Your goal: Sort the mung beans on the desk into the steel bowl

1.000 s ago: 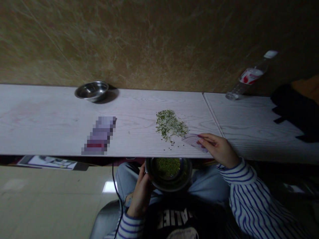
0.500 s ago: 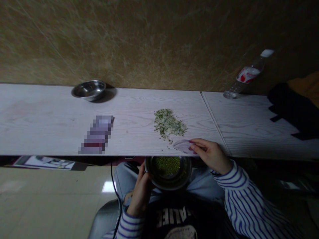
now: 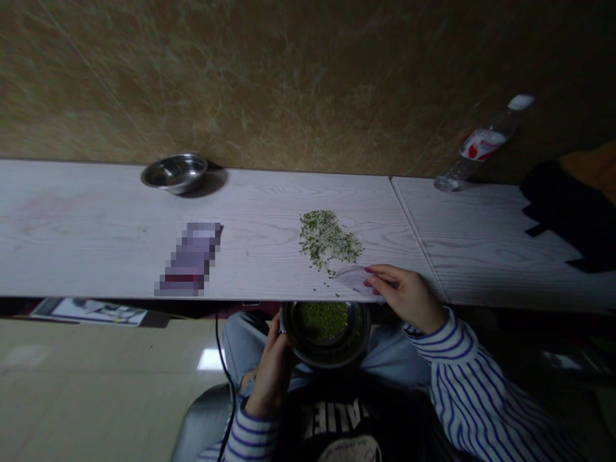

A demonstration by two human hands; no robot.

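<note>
The pale surface [image 3: 260, 273] runs wide; below its near edge, a steel bowl [image 3: 332, 366] holds green beans [image 3: 325, 319], the left hand [image 3: 273, 369] clasping its rim; the right hand [image 3: 404, 295] reaches over that edge, fingers pinching; a mixed green-and-white heap [image 3: 327, 237] lies farther in; the pinched protractor [image 3: 353, 277] lies just beside it; loose beans [image 3: 337, 295] dot the near edge.

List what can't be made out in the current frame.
All in the head view:
Lower metal bowl: far rim hidden by the front edge of the table.
Left hand: some fingers hidden by that bowl.
Protractor: partly covered by the right hand.
Flat item: details lost to pixelation.
Bottle label: print too small, blurred.
Dark cloth: cut off by right edge.
</note>
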